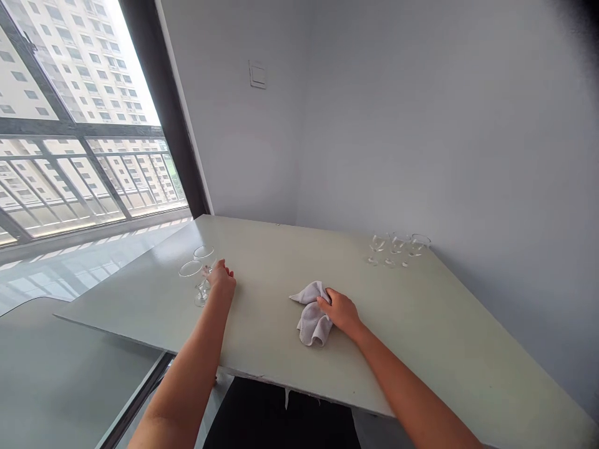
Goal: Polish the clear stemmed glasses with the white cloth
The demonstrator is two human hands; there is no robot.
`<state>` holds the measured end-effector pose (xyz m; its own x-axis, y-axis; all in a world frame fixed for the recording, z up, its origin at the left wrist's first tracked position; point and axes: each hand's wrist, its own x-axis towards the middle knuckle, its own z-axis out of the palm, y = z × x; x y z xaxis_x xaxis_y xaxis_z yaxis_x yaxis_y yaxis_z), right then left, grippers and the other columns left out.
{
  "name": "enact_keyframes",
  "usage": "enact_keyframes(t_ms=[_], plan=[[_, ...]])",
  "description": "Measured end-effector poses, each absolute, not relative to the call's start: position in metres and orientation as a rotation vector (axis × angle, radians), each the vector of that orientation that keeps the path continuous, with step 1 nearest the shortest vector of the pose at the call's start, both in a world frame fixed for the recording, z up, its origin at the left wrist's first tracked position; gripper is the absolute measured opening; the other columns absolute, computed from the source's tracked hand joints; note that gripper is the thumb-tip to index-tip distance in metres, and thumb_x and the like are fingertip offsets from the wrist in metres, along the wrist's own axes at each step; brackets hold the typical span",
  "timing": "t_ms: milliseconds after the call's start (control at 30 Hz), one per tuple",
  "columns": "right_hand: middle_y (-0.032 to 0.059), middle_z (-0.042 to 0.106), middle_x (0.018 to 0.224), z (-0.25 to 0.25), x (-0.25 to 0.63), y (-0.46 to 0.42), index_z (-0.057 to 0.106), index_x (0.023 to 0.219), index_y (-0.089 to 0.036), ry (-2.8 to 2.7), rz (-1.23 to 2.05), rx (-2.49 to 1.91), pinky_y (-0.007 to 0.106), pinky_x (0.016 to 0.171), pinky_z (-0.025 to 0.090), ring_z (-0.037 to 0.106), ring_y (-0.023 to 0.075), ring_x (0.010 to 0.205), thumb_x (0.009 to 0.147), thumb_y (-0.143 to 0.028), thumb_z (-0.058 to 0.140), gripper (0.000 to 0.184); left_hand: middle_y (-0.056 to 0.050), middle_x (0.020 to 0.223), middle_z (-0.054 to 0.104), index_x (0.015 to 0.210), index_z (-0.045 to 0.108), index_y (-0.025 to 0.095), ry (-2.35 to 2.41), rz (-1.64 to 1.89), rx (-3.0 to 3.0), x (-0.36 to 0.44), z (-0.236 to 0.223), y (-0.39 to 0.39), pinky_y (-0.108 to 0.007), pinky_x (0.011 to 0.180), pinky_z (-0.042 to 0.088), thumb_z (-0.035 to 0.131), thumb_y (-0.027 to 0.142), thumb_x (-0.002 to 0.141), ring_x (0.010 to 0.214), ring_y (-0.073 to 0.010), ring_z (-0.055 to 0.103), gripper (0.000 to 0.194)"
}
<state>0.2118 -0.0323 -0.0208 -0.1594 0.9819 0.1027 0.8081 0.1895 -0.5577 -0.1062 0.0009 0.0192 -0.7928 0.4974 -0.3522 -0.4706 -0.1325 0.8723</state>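
On the left part of the table, my left hand (221, 277) is closed at the farther of two clear stemmed glasses, its fingers curled about the glass below the rim (204, 252). Part of that glass is hidden by the hand. The nearer stemmed glass (190, 269) stands right beside it, close to my wrist. Nearer the middle, my right hand (341, 310) grips a light grey-lilac cloth (314, 318) by its right side. The cloth is bunched and folded, and its lower part rests against the tabletop.
Several clear stemmed glasses (395, 246) stand together at the back right of the pale table (271, 262), near the wall. A grey surface (60, 362) lies lower at the left. Windows with railings are at the far left, and a light switch (257, 75) is on the wall.
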Motion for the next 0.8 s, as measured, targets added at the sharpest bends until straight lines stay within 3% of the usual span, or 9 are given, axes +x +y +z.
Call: enact_keyframes(t_ms=[200, 367, 567, 667, 800], plan=[[-0.0063, 0.038, 0.046, -0.022, 0.218, -0.022, 0.043, 0.051, -0.018, -1.286, 1.164, -1.335, 0.022, 0.047, 0.024, 0.036, 0.0092, 0.048, 0.063, -0.043, 0.059, 0.031, 0.009, 0.062, 0.04, 0.09, 0.033, 0.025, 1.495, 1.818, 0.179, -0.09, 0.023, 0.009, -0.016, 0.049, 0.038, 0.05, 0.018, 0.07, 0.04, -0.0009, 0.037, 0.028], [-0.0038, 0.045, 0.05, -0.017, 0.228, -0.014, 0.044, 0.06, -0.019, -0.999, 1.301, -1.257, 0.025, 0.046, 0.036, 0.045, 0.0124, 0.049, 0.063, -0.046, 0.054, 0.028, 0.008, 0.055, 0.043, 0.088, 0.046, 0.022, 1.373, 1.507, 0.64, -0.037, 0.02, 0.005, -0.017, 0.044, 0.035, 0.061, 0.035, 0.065, 0.04, -0.003, 0.038, 0.03], [-0.0027, 0.049, 0.058, -0.006, 0.248, -0.004, 0.042, 0.064, -0.022, -0.742, 1.249, -1.122, 0.025, 0.053, 0.044, 0.051, 0.0139, 0.058, 0.063, -0.042, 0.051, 0.023, 0.005, 0.047, 0.044, 0.081, 0.062, 0.018, 1.332, 1.106, 1.089, 0.022, 0.018, 0.002, -0.021, 0.04, 0.027, 0.07, 0.041, 0.056, 0.037, -0.0061, 0.034, 0.034], [-0.0026, 0.049, 0.062, -0.003, 0.257, -0.001, 0.043, 0.067, -0.022, -0.69, 1.18, -1.067, 0.024, 0.055, 0.044, 0.051, 0.0139, 0.063, 0.064, -0.041, 0.051, 0.021, 0.002, 0.058, 0.05, 0.077, 0.065, 0.022, 1.554, 1.057, 1.507, 0.036, 0.017, 0.005, -0.022, 0.046, 0.029, 0.065, 0.042, 0.062, 0.048, -0.009, 0.042, 0.024], [-0.0012, 0.045, 0.063, 0.004, 0.265, -0.005, 0.041, 0.069, -0.021, -0.803, 0.913, -1.168, 0.025, 0.056, 0.043, 0.05, 0.0149, 0.066, 0.074, -0.044, 0.041, 0.024, -0.002, 0.092, 0.058, 0.081, 0.064, 0.025, 1.784, 1.119, 1.949, 0.043, 0.011, 0.007, -0.023, 0.059, 0.034, 0.059, 0.029, 0.07, 0.066, -0.0123, 0.051, 0.013]])
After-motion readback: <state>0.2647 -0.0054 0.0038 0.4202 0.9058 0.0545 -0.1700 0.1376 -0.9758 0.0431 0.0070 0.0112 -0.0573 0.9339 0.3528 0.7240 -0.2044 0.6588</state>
